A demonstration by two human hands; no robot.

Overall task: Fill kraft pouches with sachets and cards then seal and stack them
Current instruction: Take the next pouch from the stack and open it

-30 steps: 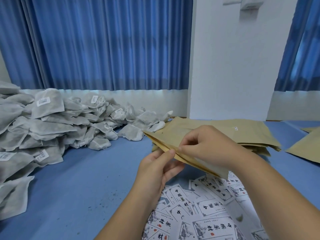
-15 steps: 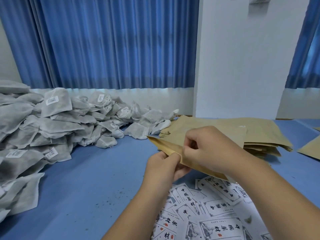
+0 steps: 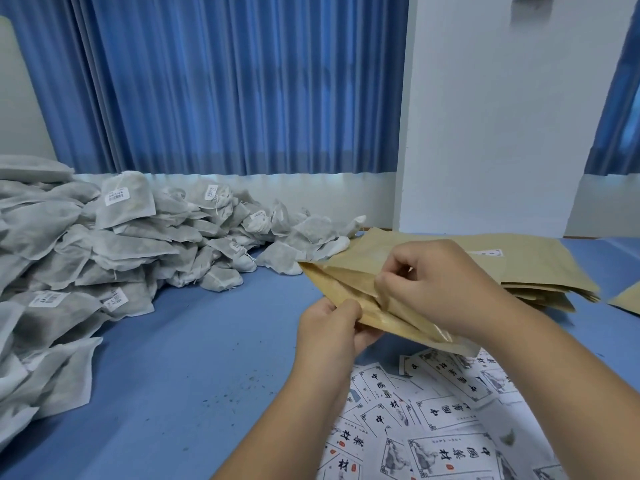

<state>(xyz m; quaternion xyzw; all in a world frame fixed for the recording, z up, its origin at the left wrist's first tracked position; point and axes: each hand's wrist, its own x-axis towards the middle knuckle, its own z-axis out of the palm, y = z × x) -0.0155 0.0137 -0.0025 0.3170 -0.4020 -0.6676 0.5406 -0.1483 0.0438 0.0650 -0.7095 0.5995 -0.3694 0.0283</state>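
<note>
Both hands hold one kraft pouch (image 3: 346, 285) above the blue table (image 3: 173, 358). The left hand (image 3: 332, 327), thumb on top, pinches its near lip. The right hand (image 3: 440, 285), knuckles up, pinches the far lip, so the mouth is parted. Left of the hands sprawls the sachet heap (image 3: 121, 251). Beneath the hands lie printed cards (image 3: 433, 420). Behind the right hand sit stacked pouches (image 3: 540, 268).

Both my forearms reach in from the lower edge, close together. My left hand (image 3: 330, 329) pinches the near edge of the pouch (image 3: 341, 284), thumb on top. My right hand (image 3: 440, 282), knuckles up, pinches its upper lip with curled fingers (image 3: 394, 285).
</note>
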